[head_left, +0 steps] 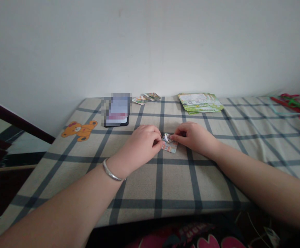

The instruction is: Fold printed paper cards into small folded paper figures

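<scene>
A small piece of printed paper (169,147), folded at its upper part, lies on the checked tablecloth between my two hands. My left hand (146,141), with a silver bangle at the wrist, pinches its left edge between thumb and fingers. On the other side, my right hand (192,137) has thumb and forefinger closed on the folded upper right part. The fingertips hide some of the paper's edges. Behind my hands, a stack of green printed sheets (200,102) rests at the back of the table, and small folded paper pieces (147,98) lie left of it.
A phone (117,110) with a lit, partly blurred screen lies at the back left. Near the left edge is a flat brown bear figure (79,131). Red and green strips (295,105) are heaped at the far right. A white wall (150,44) stands behind the tablecloth (145,186).
</scene>
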{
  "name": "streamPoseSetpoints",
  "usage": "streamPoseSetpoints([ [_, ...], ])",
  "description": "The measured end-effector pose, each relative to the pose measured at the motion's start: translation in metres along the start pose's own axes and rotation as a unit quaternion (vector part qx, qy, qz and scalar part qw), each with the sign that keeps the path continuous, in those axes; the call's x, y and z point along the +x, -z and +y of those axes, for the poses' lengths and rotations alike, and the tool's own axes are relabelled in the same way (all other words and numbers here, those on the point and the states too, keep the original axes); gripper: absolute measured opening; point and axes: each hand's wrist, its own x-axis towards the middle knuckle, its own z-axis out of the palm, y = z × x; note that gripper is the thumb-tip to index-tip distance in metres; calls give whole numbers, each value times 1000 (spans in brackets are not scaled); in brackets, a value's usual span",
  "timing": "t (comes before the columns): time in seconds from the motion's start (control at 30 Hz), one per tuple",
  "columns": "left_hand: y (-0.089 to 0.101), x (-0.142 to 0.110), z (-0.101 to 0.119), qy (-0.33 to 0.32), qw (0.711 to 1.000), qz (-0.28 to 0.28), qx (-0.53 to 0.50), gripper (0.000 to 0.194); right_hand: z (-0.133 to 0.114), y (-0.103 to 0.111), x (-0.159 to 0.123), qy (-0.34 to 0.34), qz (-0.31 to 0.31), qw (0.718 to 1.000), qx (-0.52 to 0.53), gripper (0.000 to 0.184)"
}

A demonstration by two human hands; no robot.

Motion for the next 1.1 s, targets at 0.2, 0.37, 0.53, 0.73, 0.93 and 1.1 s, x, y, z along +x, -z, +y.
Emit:
streamPoseSetpoints([
  [0.2,-1,-1,2,-4,999,4,31,14,-1,-1,2,2,-1,1000,-15,31],
  [0.37,-1,-1,5,-1,998,21,56,6,-2,-1,1,16,7,1000,-26,30],
  [0.53,-3,-1,4,-7,998,39,48,11,-2,0,0,24,5,999,-34,30],
  [0.73,-3,-1,4,-7,999,34,32,8,-2,-1,-2,37,7,998,-41,28],
  [0.93,1,-2,5,-43,996,45,61,10,-2,-5,-4,81,36,996,-32,14],
  [1.1,2,-2,8,-47,995,57,69,12,-8,-5,-9,166,46,984,-43,14],
])
